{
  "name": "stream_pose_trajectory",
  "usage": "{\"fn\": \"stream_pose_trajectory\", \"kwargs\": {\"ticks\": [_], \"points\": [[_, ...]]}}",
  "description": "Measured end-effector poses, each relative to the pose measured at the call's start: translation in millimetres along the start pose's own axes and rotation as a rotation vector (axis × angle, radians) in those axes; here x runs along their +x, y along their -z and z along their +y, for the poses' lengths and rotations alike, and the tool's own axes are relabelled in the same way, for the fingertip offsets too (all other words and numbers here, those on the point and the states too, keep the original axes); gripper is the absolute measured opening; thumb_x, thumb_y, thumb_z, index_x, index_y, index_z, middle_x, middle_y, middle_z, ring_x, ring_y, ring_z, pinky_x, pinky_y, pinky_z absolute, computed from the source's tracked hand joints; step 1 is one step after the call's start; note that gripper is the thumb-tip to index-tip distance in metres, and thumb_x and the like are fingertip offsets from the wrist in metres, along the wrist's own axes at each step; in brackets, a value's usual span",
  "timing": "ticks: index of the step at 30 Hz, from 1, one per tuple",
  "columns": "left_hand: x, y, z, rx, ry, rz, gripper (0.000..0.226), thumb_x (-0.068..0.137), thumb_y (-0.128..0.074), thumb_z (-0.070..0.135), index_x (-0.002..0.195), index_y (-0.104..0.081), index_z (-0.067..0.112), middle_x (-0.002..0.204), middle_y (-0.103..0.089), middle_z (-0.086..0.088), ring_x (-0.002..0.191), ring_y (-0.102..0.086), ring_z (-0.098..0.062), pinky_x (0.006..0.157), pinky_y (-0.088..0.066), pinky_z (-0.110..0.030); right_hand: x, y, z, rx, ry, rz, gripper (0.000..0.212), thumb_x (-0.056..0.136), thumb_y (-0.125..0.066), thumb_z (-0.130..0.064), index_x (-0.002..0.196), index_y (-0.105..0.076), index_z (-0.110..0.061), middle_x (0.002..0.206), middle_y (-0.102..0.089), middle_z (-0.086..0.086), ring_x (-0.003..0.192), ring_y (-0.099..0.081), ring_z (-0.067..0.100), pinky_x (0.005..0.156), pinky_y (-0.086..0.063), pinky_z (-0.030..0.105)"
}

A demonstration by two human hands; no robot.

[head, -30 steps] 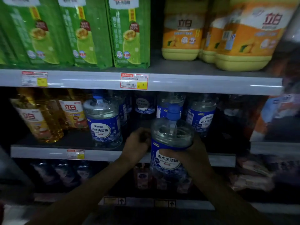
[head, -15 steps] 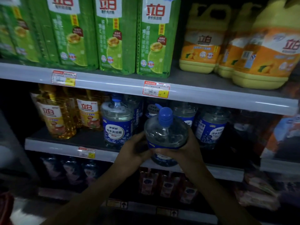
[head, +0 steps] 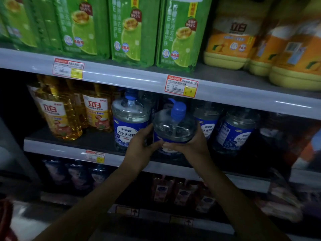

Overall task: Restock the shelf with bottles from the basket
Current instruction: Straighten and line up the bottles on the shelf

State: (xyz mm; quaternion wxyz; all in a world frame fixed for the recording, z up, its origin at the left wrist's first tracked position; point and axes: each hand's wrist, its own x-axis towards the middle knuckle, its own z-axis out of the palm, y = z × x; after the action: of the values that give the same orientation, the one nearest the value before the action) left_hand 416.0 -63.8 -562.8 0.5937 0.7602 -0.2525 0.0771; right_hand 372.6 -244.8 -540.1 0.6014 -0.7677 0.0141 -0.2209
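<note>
Left hand, right hand: I grip blue-capped bottle, fingers curled round sides, at middle shelf front edge, seemingly not set down yet. Behind, matching bottles stand. Basket unseen, remainder unknown.

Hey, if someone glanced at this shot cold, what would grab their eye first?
Dead centre, the left hand and the right hand grip a clear bottle with a blue cap at the front of the middle shelf, among matching blue-labelled bottles. Above, bright green packs and orange jugs line the upper shelf.
</note>
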Motion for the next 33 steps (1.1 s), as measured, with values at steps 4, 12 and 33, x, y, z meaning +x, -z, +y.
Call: {"fn": "stream_pose_trajectory", "kwargs": {"ticks": [4,12,33], "points": [[5.8,-5.1,-0.4,0.018,0.013,0.024,0.054,0.092,-0.076,0.019,0.143,-0.058,0.021,0.135,-0.067,0.007,0.120,-0.062,0.001,0.100,-0.052,-0.022,4.0,-0.3,2.4,0.008,-0.034,0.032,0.097,0.056,-0.100,-0.010,0.139,-0.051,-0.023,0.128,-0.069,-0.010,0.113,-0.067,0.003,0.088,-0.059,0.024],[3.5,-21.4,6.0,-0.005,0.103,0.135,0.045,0.099,-0.068,0.025,0.143,-0.057,0.023,0.132,-0.068,0.010,0.119,-0.065,-0.007,0.098,-0.057,-0.031,13.2,-9.7,15.3,0.095,-0.133,0.090,0.084,0.067,-0.093,-0.005,0.138,-0.050,-0.012,0.130,-0.067,-0.002,0.109,-0.068,0.003,0.078,-0.058,0.018],[-12.1,-40.2,18.3,-0.279,0.463,0.106,0.049,0.087,-0.073,0.014,0.128,-0.059,0.037,0.118,-0.072,0.013,0.116,-0.066,-0.013,0.107,-0.052,-0.046,-15.9,-22.0,37.1,-0.266,-0.353,0.240,0.056,0.079,-0.088,-0.025,0.125,-0.060,-0.012,0.124,-0.069,0.006,0.108,-0.066,0.023,0.083,-0.045,0.027]]}}
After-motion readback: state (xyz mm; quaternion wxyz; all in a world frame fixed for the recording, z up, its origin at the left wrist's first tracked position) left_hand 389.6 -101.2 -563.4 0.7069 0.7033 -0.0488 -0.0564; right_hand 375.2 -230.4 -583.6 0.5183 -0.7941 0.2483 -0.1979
